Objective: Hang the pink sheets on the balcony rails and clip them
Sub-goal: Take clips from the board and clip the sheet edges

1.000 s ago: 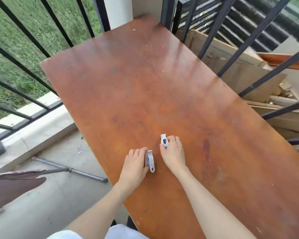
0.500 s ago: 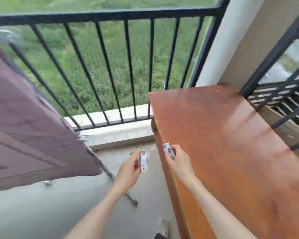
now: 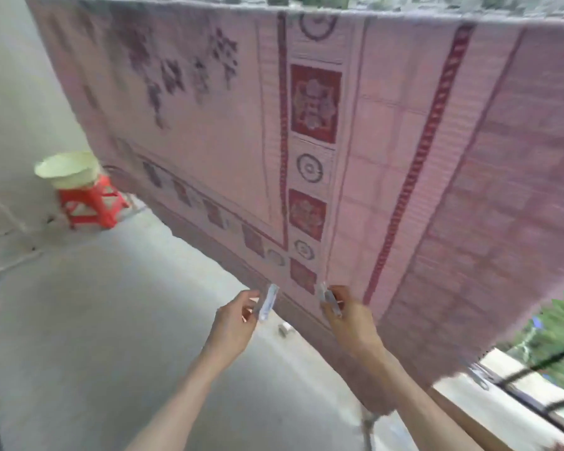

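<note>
Clips in both hands, a person faces a pink sheet (image 3: 355,131) already draped over the balcony rail, whose top bar is hidden under the fold along the upper edge of the view. The left hand (image 3: 233,323) pinches one pale clip (image 3: 267,302) between thumb and fingertips; the right hand (image 3: 350,320) grips a second clip (image 3: 329,299) the same way, both held low, in front of the sheet's hanging bottom edge. Whether either clip's mouth is pressed apart cannot be told through the blur. Beyond the sheet's left edge a pale basin (image 3: 67,169) sits on a red stool (image 3: 90,205) on the concrete floor (image 3: 95,320).

Clipping appears to be the step in hand, and none is visibly fastened on the fold yet. To do it well, the hands would likely need to rise to the top fold, squeeze each clip wide, and bite down over both cloth layers and the bar beneath, not cloth alone. Spacing the two well apart, toward the sheet's corners, should hold it best against wind. Cloth bunched under a clip may slip, so smoothing the fold first seems wise.
</note>
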Demonstrator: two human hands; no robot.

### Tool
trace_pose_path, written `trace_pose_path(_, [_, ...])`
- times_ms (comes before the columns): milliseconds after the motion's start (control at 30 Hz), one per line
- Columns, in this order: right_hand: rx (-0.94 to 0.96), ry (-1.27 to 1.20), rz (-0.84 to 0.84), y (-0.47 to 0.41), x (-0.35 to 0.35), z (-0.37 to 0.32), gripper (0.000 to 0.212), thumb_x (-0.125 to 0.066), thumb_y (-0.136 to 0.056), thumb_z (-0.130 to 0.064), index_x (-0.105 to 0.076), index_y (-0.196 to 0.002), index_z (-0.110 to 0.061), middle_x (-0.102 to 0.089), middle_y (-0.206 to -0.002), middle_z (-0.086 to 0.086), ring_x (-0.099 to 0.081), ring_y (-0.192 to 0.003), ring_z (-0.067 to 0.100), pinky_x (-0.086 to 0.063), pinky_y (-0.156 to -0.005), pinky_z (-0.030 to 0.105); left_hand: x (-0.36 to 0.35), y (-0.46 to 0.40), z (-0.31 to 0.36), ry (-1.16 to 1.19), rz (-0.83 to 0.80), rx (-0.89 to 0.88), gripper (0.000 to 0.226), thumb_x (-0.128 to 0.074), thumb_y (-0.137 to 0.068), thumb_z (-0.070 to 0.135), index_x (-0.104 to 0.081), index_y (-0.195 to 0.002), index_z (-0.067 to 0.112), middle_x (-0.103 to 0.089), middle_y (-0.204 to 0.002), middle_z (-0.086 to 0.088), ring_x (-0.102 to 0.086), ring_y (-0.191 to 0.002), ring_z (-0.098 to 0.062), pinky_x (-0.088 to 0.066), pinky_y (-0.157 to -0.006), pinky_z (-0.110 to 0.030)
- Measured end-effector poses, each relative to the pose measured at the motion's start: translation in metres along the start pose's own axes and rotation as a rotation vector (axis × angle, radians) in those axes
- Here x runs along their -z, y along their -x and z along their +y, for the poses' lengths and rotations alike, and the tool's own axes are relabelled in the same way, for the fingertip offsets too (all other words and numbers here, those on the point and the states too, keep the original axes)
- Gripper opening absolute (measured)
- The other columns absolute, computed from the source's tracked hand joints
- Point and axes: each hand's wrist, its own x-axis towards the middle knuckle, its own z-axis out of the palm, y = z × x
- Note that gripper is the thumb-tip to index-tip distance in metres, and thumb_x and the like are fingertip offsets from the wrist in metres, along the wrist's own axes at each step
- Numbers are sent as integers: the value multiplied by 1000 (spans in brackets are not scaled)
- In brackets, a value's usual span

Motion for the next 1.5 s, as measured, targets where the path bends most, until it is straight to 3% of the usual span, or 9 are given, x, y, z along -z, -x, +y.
trace_pose_path(67, [59,7,-51,-23,-26,-30,23,-49,-92,-35,-58,-106,-19,-68,-91,6,-61,-86,26,-34,-62,27,35,-9,-20,19,87,46,27,-58,-82,2,-65,-105,14,-72,-90,-8,-64,-78,-22,-45,-69,-24])
trace_pose_path(200, [186,-25,-194,-74,-95,-97,15,-50,-90,-34,-57,-100,-25,-61,-85,-8,-55,-78,16,-41,-64,31,108,-36,-63,78,300,179,23,-56,-86,5,-66,-104,15,-67,-83,-5,-59,-68,-10,-39,-58,-4])
trace_pose_path(300, [248,-47,-262,-119,-142,-142,18,-53,-88,-29,-58,-105,-23,-65,-93,-3,-60,-86,20,-47,-75,36,153,-70,-91,68,385,224,26,-55,-86,3,-66,-106,14,-63,-80,-1,-54,-66,-1,-37,-57,-1])
trace_pose_path(433, [334,-67,-340,-191,-198,-196,19,-52,-90,-25,-59,-106,-17,-65,-96,1,-59,-88,23,-45,-73,35,208,-135,-122,71,457,261,25,-54,-86,2,-66,-105,13,-62,-79,1,-56,-70,-9,-37,-58,-1])
trace_pose_path(600, [426,-58,-401,-280,-262,-276,19,-49,-91,-34,-56,-90,-17,-60,-81,0,-54,-75,23,-36,-56,28,288,-203,-150,62,517,297,26,-53,-86,3,-67,-102,19,-65,-84,0,-59,-79,-18,-37,-60,-3])
trace_pose_path(767, [469,-81,-490,-334,-349,-349,18,-53,-89,-31,-57,-101,-18,-60,-81,-4,-55,-72,15,-36,-54,13,369,-248,-196,101,626,353,26,-53,-88,7,-67,-104,20,-69,-91,0,-62,-88,-17,-42,-69,-17])
trace_pose_path(1133, [457,-21,-519,-456,-572,-508,26,-55,-87,-19,-55,-112,-14,-65,-91,4,-59,-86,23,-40,-65,27,564,-407,-342,154,632,357,25,-54,-88,8,-67,-106,19,-68,-89,1,-62,-84,-16,-41,-65,-11])
trace_pose_path(1300, [463,-66,-519,-503,-656,-593,22,-54,-88,-25,-55,-108,-17,-63,-84,1,-60,-84,23,-43,-69,31,668,-488,-380,155,621,314,23,-54,-89,12,-66,-107,21,-67,-93,1,-60,-86,-13,-38,-65,-7])
trace_pose_path(1500, [393,-64,-476,-577,-737,-648,26,-51,-90,-37,-56,-107,-18,-63,-84,1,-62,-79,24,-48,-69,34,738,-575,-441,194,543,331,24,-54,-88,11,-67,-105,23,-70,-93,1,-64,-89,-15,-43,-69,-15])
